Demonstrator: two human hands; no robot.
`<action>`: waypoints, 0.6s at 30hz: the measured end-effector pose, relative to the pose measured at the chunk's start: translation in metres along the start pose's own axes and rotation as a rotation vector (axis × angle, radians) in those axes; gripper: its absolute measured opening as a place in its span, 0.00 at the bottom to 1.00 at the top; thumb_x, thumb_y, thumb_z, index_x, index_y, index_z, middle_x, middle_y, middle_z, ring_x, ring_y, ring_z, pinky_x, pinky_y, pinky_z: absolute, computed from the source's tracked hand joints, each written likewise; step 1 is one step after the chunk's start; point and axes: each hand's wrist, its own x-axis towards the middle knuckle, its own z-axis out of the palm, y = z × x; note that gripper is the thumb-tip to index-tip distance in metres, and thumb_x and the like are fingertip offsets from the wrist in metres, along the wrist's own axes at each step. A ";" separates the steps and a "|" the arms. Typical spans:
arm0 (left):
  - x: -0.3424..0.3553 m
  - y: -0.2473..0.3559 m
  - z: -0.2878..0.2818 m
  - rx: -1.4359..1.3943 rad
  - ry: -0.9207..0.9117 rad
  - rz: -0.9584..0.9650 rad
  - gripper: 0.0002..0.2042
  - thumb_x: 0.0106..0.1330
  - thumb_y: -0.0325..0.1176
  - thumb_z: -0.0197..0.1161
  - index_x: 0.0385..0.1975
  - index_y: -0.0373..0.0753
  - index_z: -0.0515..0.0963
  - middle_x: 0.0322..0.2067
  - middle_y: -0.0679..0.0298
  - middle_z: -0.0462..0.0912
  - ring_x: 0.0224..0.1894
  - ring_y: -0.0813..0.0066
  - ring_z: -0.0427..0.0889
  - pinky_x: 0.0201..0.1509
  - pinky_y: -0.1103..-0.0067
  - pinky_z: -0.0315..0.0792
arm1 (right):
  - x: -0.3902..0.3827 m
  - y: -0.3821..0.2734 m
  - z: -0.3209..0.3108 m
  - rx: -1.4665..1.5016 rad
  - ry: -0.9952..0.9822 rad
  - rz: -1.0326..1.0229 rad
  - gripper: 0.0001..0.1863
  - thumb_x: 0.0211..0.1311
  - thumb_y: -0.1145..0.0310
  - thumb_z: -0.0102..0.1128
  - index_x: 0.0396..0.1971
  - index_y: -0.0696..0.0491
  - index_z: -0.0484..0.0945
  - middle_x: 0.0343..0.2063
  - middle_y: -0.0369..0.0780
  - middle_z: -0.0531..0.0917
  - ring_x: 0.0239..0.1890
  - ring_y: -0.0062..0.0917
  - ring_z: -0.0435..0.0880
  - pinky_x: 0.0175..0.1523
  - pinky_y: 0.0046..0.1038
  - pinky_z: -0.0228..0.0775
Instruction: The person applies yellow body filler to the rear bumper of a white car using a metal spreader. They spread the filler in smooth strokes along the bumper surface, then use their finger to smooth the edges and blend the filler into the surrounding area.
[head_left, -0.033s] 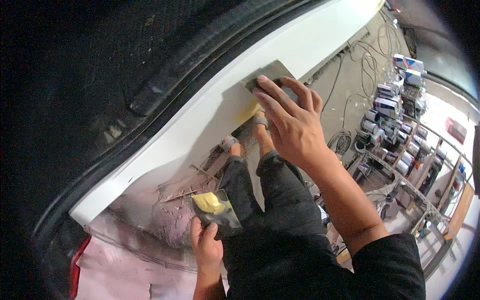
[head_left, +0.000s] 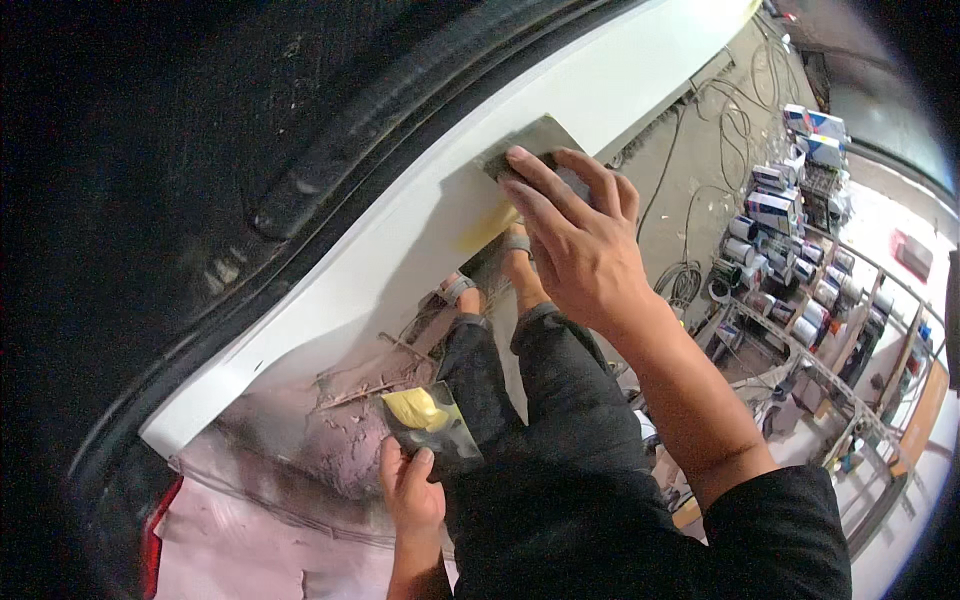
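A flat grey putty spreader (head_left: 545,138) lies against the long white car sill (head_left: 385,215), pinched in my right hand (head_left: 590,240) with its fingertips pressing on the blade. Just below that blade, a thin smear of yellow putty (head_left: 487,228) covers part of the sill's lower edge. Lower down, my left hand (head_left: 412,490) grips a dark flat putty plate (head_left: 455,445) between thumb and fingers. On the plate's upper part sits a thick lump of yellow putty (head_left: 415,408). The plate is held in front of my legs, apart from the sill.
A black rubber seal (head_left: 300,235) runs along the sill's upper side. Below its near end is a dusty, pinkish wheel-arch area (head_left: 340,440). Cables (head_left: 685,280) lie coiled on the floor. Several paint cans (head_left: 770,265) and boxes stand at the right beside a metal frame (head_left: 770,340).
The view has shifted very slightly. Both hands keep their holds, the right one still with the spreader against the sill.
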 end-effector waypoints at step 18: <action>0.004 0.008 0.031 0.050 0.009 0.016 0.15 0.63 0.21 0.58 0.50 0.29 0.73 0.48 0.57 0.79 0.50 0.71 0.77 0.61 0.73 0.69 | 0.017 0.013 0.013 -0.034 0.019 -0.136 0.25 0.54 0.65 0.60 0.56 0.46 0.79 0.67 0.33 0.72 0.67 0.36 0.66 0.61 0.57 0.56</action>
